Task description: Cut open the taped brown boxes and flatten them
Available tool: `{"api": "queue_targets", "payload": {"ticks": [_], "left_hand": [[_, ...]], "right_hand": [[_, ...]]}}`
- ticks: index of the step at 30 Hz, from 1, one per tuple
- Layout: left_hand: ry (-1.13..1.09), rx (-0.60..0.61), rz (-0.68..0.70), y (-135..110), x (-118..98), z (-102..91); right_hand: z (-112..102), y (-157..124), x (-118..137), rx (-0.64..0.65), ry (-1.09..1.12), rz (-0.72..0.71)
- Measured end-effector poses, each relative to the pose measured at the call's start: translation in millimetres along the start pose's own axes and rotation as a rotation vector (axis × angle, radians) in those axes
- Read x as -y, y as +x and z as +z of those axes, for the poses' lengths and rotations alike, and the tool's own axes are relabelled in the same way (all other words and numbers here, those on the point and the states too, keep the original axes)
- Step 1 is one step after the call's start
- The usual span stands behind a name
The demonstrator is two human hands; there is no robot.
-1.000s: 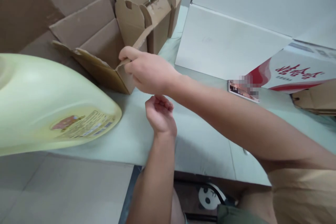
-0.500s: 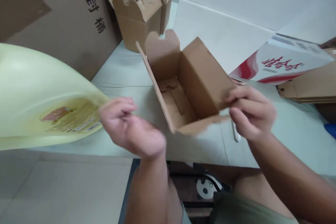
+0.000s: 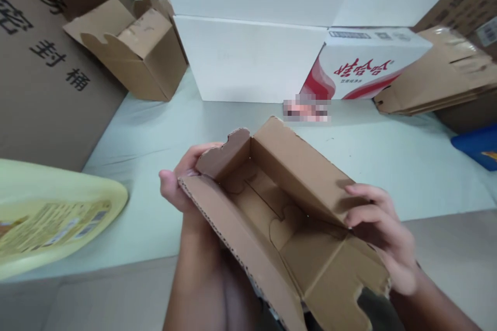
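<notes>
— Where is the cardboard box (image 3: pixel 279 217) now?

— I see it between my two hands, lifted over the near edge of the table (image 3: pixel 163 129), with its open side turned up to me. The flaps stand open.

— And how do the hands hold it?

— My left hand (image 3: pixel 180 183) grasps the left end; the thumb is at the corner and the fingers go behind the wavy flap. My right hand (image 3: pixel 378 227) grips the right end, with the fingers laid over the far wall.

— What is near?

— A yellow jug (image 3: pixel 50 217) lies at the left, apart from the box. A white box (image 3: pixel 248 57) stands behind.
</notes>
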State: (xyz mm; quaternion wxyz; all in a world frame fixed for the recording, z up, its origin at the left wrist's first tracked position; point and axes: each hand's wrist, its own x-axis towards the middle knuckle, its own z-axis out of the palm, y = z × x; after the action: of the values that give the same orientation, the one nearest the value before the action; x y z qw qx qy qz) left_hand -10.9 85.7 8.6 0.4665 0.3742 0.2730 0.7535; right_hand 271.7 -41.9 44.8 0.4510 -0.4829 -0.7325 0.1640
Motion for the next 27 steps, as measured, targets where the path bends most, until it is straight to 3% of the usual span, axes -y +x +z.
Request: {"api": "queue_targets", "payload": {"ticks": [5,9,12,16,21,27], "left_hand": [[0.051,-0.002,0.056,6,10,4.6],[0.195,-0.072,0.128,5,10,9.8],[0.286,-0.081,0.115,5,6,13.5],[0.392,-0.081,0.078,4,1,18.8],[0.457,-0.064,0.050,-3,3,24.2],[0.520,-0.048,0.136,-6,7,27.5]], "right_hand": [[14,17,-12,-0.021,-0.147,-0.203],[34,43,-22,-0.163,-0.174,-0.142],[47,52,-26,-0.237,0.042,-0.100],[52,43,-29,-0.183,0.340,-0.032],[45,29,-37,-0.120,0.394,-0.070],[46,22,-47,-0.088,0.422,-0.172]]}}
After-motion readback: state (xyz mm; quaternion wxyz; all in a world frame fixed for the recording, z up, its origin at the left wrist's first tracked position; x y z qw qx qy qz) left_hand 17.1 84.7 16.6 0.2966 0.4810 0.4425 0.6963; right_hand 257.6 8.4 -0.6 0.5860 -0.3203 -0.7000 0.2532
